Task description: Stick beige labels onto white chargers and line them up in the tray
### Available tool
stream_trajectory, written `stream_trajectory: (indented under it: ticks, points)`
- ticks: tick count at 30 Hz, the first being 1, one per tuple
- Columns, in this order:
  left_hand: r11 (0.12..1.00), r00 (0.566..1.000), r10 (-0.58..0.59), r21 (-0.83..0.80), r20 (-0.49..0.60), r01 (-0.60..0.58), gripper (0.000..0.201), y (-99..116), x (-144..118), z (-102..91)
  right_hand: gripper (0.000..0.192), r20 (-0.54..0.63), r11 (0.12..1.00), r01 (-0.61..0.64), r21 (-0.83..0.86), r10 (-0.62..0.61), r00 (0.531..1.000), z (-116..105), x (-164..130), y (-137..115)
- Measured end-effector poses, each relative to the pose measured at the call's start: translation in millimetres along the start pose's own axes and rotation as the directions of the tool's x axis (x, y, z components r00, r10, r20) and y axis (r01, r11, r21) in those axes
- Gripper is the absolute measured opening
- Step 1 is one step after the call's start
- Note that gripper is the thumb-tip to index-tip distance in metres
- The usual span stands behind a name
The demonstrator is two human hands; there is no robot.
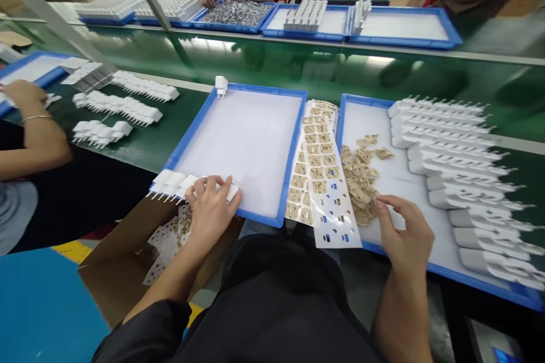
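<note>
Okay, left hand (213,201) rests over white plugs (172,180) at the left tray's (255,136) 7 o'clock, grip unclear; right hand (404,232) pinched beside tan pads (361,187), can't tell if holding 1. Seems midway: sheet (330,181) at 1 o'clock part-stripped.

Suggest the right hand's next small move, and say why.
Perhaps lift one from the loose pile of papery tan pieces: the right hand has thumb and forefinger at the pile's edge, while the left hand rests on a row of white plastic plugs.
</note>
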State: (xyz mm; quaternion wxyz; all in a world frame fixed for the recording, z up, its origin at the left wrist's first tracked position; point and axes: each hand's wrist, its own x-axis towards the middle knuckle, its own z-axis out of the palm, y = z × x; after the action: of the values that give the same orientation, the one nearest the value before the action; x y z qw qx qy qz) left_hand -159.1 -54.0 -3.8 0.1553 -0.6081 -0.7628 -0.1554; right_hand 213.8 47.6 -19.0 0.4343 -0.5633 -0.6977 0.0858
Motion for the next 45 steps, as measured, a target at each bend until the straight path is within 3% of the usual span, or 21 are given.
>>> stream_trajectory:
  ticks: [4,9,13,16,20,30,35,40,45]
  points:
    - [0.997,0.999,0.016,-0.073,-0.045,-0.019,0.036,9.6,1.3,-1.6,0.012,0.068,0.992,0.125,0.03,-0.127,0.99,4.5,-1.8,-20.6]
    - [0.893,0.962,0.271,-0.37,-0.015,-0.257,0.031,72.3,23.3,4.0,0.018,0.228,0.968,0.252,0.019,-0.25,0.941,30.8,5.1,-50.9]
    - [0.819,0.888,0.454,-0.422,0.065,-0.388,0.04,121.9,42.1,18.7,0.028,0.372,0.959,0.263,-0.107,-0.206,0.905,47.0,12.6,-58.6]
    - [0.811,0.847,0.51,-0.411,0.151,-0.416,0.044,138.9,47.4,29.1,0.031,0.394,0.963,0.225,-0.149,-0.151,0.907,48.8,13.9,-52.6]
    - [0.803,0.818,0.541,-0.411,0.196,-0.432,0.045,145.4,46.3,35.6,0.028,0.354,0.975,0.174,-0.135,-0.116,0.928,47.0,11.4,-43.7]
    - [0.802,0.816,0.533,-0.44,0.224,-0.403,0.047,147.8,43.9,38.3,0.015,0.301,0.964,0.191,-0.185,-0.129,0.945,49.8,8.2,-52.4]
    - [0.803,0.814,0.523,-0.467,0.253,-0.37,0.052,147.7,44.1,35.7,0.012,0.348,0.974,0.155,-0.164,-0.09,0.933,54.3,17.9,-55.2]
    - [0.815,0.809,0.515,-0.453,0.283,-0.36,0.059,148.7,44.1,35.2,0.01,0.392,0.98,0.102,0.172,-0.163,0.905,33.4,24.0,-52.6]
    - [0.815,0.788,0.531,-0.442,0.312,-0.374,0.059,144.7,46.1,34.9,0.007,0.206,0.926,-0.085,0.368,0.008,0.978,-9.5,11.1,-19.1]
